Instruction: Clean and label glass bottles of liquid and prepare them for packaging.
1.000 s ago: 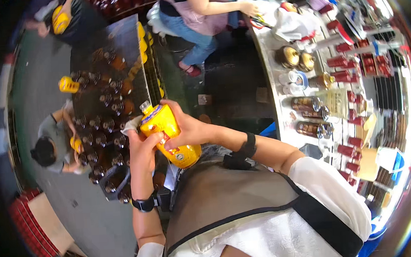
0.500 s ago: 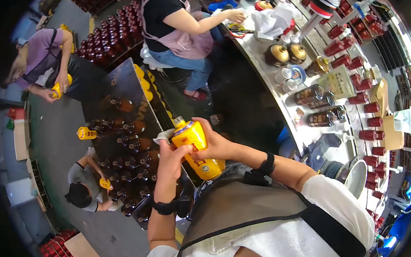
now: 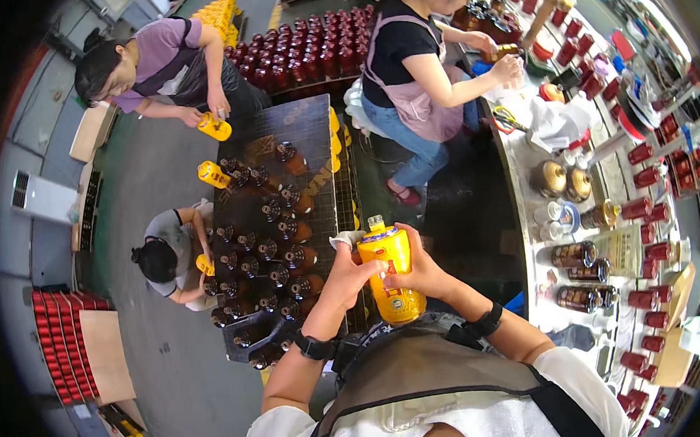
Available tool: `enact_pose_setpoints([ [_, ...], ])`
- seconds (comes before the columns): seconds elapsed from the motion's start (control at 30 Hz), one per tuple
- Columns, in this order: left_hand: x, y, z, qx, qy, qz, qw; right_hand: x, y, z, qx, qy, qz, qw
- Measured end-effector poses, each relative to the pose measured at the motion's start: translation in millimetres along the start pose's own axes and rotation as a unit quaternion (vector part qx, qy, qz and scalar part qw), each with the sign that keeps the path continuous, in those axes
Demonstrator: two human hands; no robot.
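In front of my apron I hold a yellow bottle (image 3: pixel 389 254) with a clear stopper-like top, upright with a slight tilt. My left hand (image 3: pixel 346 281) is closed on its left side, with the thumb across the front. A white cloth (image 3: pixel 346 239) sticks out between that hand and the bottle's shoulder. My right hand (image 3: pixel 428 271) grips the other side, its thumb also on the front. The fingers behind the bottle are hidden. Left of my hands, many dark brown bottles (image 3: pixel 300 257) crowd a dark table (image 3: pixel 312 125).
One yellow bottle (image 3: pixel 213 175) is at the table's left edge. Two people, in purple (image 3: pixel 160 54) and grey (image 3: pixel 166 230), handle yellow bottles at left. Another person in a pink apron (image 3: pixel 413 78) works at the right-hand bench (image 3: pixel 525 200), which carries bottles and jars. Red bottles (image 3: pixel 308 57) stand behind.
The view has swung, so the surroundings sit further right and lower. Both hands keep hold of the yellow bottle, which appears more upright. The person in purple's bottle has shifted in view.
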State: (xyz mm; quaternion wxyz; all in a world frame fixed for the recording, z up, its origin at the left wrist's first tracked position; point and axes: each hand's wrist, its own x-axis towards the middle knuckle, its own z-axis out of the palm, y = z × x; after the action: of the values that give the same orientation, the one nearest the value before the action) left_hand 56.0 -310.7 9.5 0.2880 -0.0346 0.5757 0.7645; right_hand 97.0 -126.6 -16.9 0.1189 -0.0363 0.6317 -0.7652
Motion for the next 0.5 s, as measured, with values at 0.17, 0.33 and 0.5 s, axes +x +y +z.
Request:
enact_pose_setpoints([
  [0.17, -4.4, -4.4, -0.8, 0.005, 0.041, 0.031, 0.999, 6.3, -15.3, -0.2, -0.019, -0.052, 0.003, 0.998],
  [0.33, -9.3, 2.2, -2.3, -0.033, 0.023, -0.023, 0.999, 7.9, -23.8, -10.0, 0.045, -0.078, 0.032, 0.995],
  [0.5, 3.5, -2.5, 14.1, 0.022, 0.029, 0.003, 0.999, 3.9, -12.9, -22.8, -0.029, -0.047, -0.016, 0.998],
])
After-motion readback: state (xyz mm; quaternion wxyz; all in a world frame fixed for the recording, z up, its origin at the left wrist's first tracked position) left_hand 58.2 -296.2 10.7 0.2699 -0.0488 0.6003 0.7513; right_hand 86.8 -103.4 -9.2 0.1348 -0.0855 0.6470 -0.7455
